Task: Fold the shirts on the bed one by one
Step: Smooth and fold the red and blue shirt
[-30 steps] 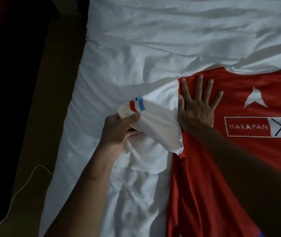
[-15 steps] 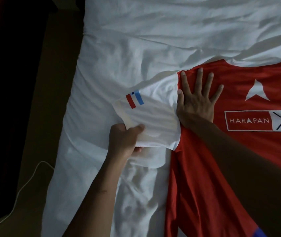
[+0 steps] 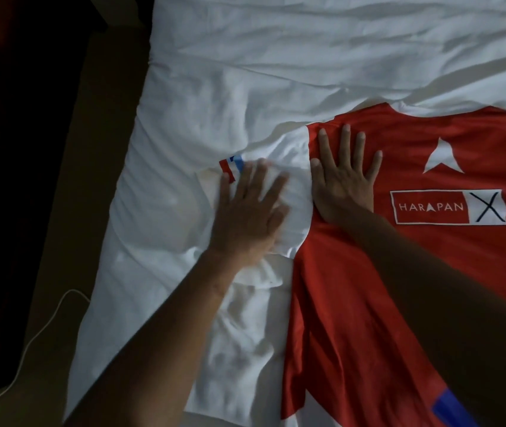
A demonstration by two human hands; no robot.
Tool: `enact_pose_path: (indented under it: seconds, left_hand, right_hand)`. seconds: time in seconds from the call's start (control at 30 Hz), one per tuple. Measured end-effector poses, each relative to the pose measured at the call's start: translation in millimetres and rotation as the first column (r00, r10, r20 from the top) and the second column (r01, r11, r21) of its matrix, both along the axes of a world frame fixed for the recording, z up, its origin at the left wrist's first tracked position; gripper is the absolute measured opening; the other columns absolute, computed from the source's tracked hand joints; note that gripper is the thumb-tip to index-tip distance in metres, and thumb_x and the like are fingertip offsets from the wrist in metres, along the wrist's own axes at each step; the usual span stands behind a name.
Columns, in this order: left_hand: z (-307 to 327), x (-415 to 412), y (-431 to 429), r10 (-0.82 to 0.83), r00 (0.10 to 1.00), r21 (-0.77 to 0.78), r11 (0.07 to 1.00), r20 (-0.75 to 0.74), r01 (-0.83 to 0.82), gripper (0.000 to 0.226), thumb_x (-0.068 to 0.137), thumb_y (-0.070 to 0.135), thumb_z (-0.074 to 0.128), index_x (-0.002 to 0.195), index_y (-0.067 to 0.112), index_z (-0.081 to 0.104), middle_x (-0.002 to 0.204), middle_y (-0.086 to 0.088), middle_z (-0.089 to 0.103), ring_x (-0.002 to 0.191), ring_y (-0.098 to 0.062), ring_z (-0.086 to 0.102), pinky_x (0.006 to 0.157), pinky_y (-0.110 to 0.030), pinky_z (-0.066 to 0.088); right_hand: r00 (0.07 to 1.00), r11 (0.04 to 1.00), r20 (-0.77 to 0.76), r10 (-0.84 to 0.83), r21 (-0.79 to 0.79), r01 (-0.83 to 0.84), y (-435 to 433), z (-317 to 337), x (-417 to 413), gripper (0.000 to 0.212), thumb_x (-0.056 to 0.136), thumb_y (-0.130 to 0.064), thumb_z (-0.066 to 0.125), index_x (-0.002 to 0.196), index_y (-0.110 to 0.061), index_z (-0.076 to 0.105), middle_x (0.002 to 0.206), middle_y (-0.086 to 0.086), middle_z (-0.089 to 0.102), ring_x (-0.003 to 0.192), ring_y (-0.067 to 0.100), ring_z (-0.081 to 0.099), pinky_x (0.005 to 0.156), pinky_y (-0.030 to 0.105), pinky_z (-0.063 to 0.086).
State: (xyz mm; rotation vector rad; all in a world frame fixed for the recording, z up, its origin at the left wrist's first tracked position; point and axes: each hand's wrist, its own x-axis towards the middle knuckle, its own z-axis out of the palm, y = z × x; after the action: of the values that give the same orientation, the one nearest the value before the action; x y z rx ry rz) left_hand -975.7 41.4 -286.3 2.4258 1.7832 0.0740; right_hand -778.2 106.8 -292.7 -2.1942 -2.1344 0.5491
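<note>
1. We see a wrinkled white bed sheet [image 3: 276, 57] covering the bed. To its left is a brown floor [image 3: 60, 211] with a pale cable [image 3: 45, 322] lying on it.
2. Only the two forearms cross in front of the red shirt [image 3: 430, 272], and the right one hides part of its lower half.
3. The left hand [image 3: 245, 217] lies palm down on the shirt's white sleeve [image 3: 294, 167]. Its fingers [image 3: 247, 183] are straight, slightly spread and a little blurred, with their tips at the red and blue stripes [image 3: 230, 167].
4. The right hand [image 3: 344, 180] presses flat on the red cloth just beside the sleeve seam, its fingers [image 3: 345, 143] spread wide and its thumb along the seam.
5. The shirt lies spread out on the right part of the bed, with its sleeve reaching left.
6. Its chest shows a white arrowhead [image 3: 442, 157] above a boxed "HARAPAN" print [image 3: 430, 207] with an X.
7. Long creases run down its lower part, and a blue patch [image 3: 448, 408] shows near the bottom edge.
</note>
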Motion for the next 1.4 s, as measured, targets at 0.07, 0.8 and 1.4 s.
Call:
enact_pose_path:
  seconds: [0.07, 0.8, 1.4]
  left_hand:
    - [-3, -18, 2, 0.055, 0.997, 0.037, 0.998, -0.053, -0.053, 0.058, 0.11, 0.047, 0.025, 0.164, 0.027, 0.029, 0.172, -0.015, 0.02, 0.159, -0.036, 0.016, 0.122, -0.064, 0.017]
    - [61, 84, -214, 0.819, 0.525, -0.576, 0.55, 0.231, -0.605, 0.037, 0.1, 0.04, 0.06, 0.104, 0.005, 0.072, 0.108, -0.022, 0.073, 0.108, -0.041, 0.066, 0.091, -0.042, 0.049]
    - [87, 98, -440, 0.893, 0.252, -0.609, 0.441, 0.374, -0.659, 0.05, 0.093, 0.057, 0.069, 0.071, 0.013, 0.066, 0.069, -0.003, 0.07, 0.073, -0.028, 0.069, 0.065, -0.042, 0.053]
  right_hand:
    - [0.998, 0.999, -0.054, 0.031, -0.023, -0.033, -24, 8, 8, 0.061, 0.108, -0.052, 0.014, 0.165, -0.038, -0.003, 0.173, 0.001, -0.012, 0.159, 0.024, -0.016, 0.126, 0.054, -0.011]
    - [0.997, 0.995, 0.064, 0.035, -0.095, -0.029, -397, 38, 101, 0.067, 0.105, -0.052, 0.019, 0.166, -0.024, 0.011, 0.174, 0.007, 0.0, 0.16, 0.026, -0.006, 0.128, 0.054, 0.003]
    - [0.99, 0.985, 0.018, 0.14, -0.102, -0.137, -485, 51, 137, 0.071, 0.103, -0.062, 0.007, 0.166, -0.031, 0.004, 0.174, 0.007, 0.0, 0.16, 0.03, -0.002, 0.128, 0.051, -0.006]
